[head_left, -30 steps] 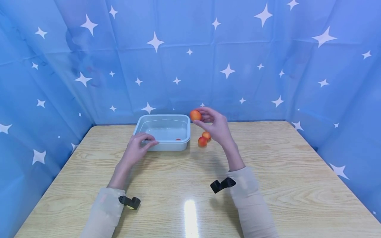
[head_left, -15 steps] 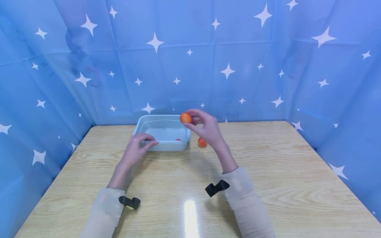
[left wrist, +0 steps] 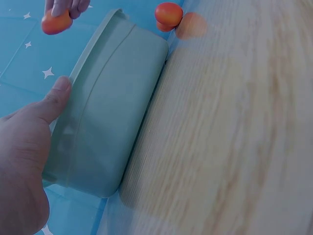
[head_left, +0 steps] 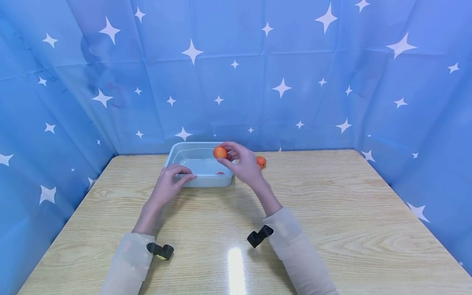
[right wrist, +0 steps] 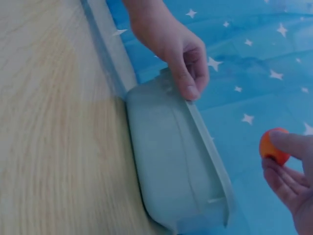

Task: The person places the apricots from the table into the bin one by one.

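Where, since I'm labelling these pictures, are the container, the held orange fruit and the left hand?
Container [left wrist: 105, 112]: left wrist view, on its outer side wall.
Held orange fruit [head_left: 220, 152]: head view, middle of its visible skin.
Left hand [head_left: 169, 180]: head view, back of the hand.

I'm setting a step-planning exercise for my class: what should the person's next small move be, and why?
Probably lower the right hand to release the orange fruit into the container: the fruit is pinched seemingly above the opening, and the left hand grips the container.
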Demonstrator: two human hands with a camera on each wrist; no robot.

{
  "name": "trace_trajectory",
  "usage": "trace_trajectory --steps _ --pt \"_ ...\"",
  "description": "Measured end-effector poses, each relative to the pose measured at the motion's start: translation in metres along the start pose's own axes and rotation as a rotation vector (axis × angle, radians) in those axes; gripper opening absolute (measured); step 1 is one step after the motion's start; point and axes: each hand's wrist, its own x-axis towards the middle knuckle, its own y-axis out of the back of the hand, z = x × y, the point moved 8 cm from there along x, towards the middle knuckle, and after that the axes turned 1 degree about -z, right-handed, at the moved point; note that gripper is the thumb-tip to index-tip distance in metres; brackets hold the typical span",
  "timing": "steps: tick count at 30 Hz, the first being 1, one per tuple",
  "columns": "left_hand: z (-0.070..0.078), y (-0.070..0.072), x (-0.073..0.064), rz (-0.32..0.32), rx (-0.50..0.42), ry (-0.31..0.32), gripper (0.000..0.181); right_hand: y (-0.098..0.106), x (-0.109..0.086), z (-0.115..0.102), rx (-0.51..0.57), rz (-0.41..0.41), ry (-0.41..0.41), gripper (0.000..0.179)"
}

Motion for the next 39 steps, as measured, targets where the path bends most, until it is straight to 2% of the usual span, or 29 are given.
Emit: trace_trajectory --steps 8,20,31,39 --pt "0.000 0.000 0.000 -0.001 0.012 -0.006 0.010 -0.018 -0.001 0.005 -0.002 -0.048 -0.042 0.039" --pt "-0.002 -0.001 0.000 -0.012 0.008 0.008 0.012 -0.039 -0.005 0.020 -0.058 -0.109 -0.079 0.038" --pt "-0.002 -0.001 0.001 -0.006 0.003 -0.008 0.010 -0.043 -0.007 0.023 -0.082 -0.117 -0.094 0.037" --pt "-0.002 -0.001 0.001 -0.008 0.001 -0.005 0.010 -0.044 -0.008 0.025 -0.099 -0.140 -0.143 0.042"
